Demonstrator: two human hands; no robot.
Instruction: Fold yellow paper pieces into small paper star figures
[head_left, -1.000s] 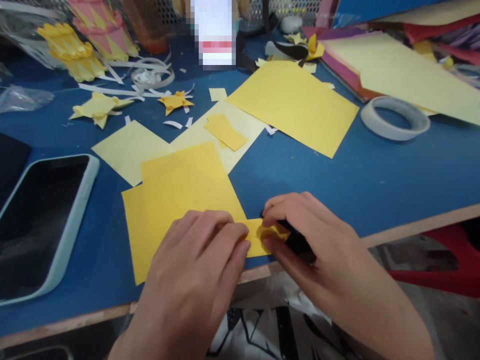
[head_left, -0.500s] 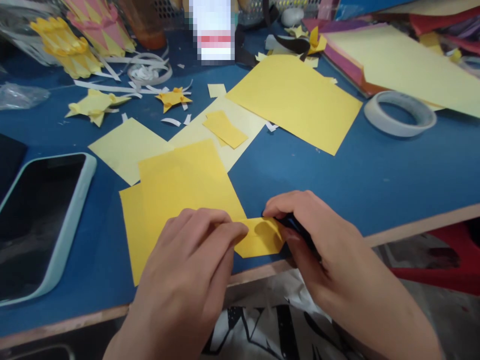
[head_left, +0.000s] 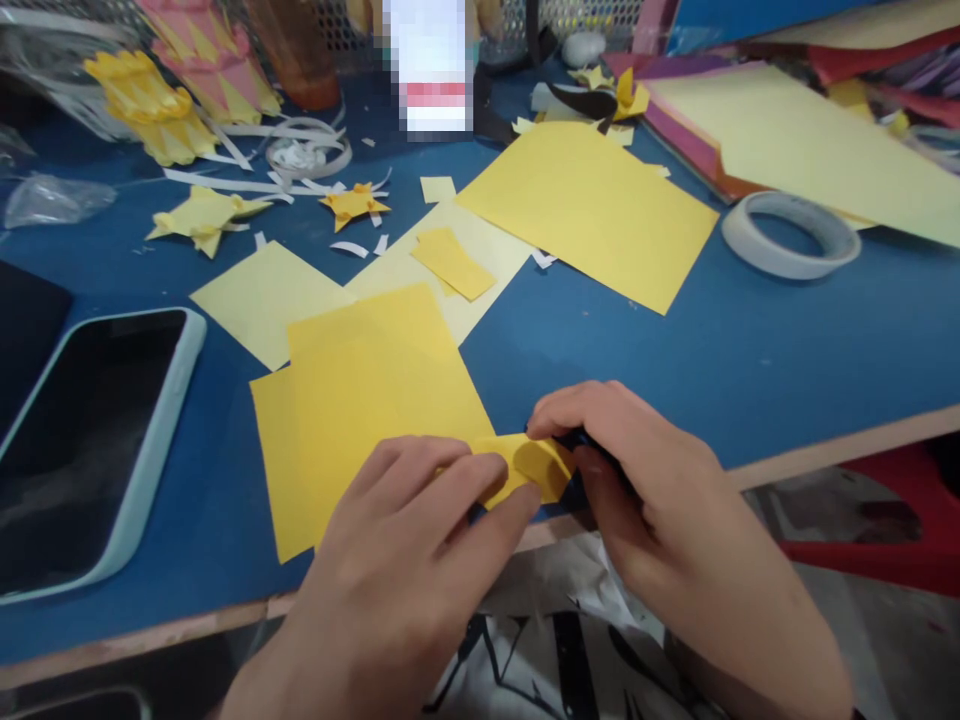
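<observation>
At the table's front edge, a small folded piece of yellow paper (head_left: pixel 553 478) lies between my two hands. My left hand (head_left: pixel 420 540) has its fingertips and thumb on the paper's left part, covering that end. My right hand (head_left: pixel 652 490) is closed at the right end, index finger on the upper edge and thumb below. Something dark (head_left: pixel 592 440) shows inside the right hand's grip; its kind is hidden. Larger yellow sheets (head_left: pixel 367 370) lie just left of the folded piece, partly under my left hand.
A phone (head_left: pixel 105 440) lies at the left. Beyond my hands are a pale yellow sheet (head_left: pixel 274 300), another yellow sheet (head_left: pixel 592 210), paper stars (head_left: pixel 206 218) and white strips. A tape roll (head_left: pixel 791 262) is at the right, paper stacks (head_left: pixel 810 150) behind it, a yellow paper lantern (head_left: pixel 154 105) back left.
My left thumb has moved right and down onto the folded yellow paper, and the left fingers have slid slightly right. My right hand keeps its hold. The whole view has shifted slightly.
</observation>
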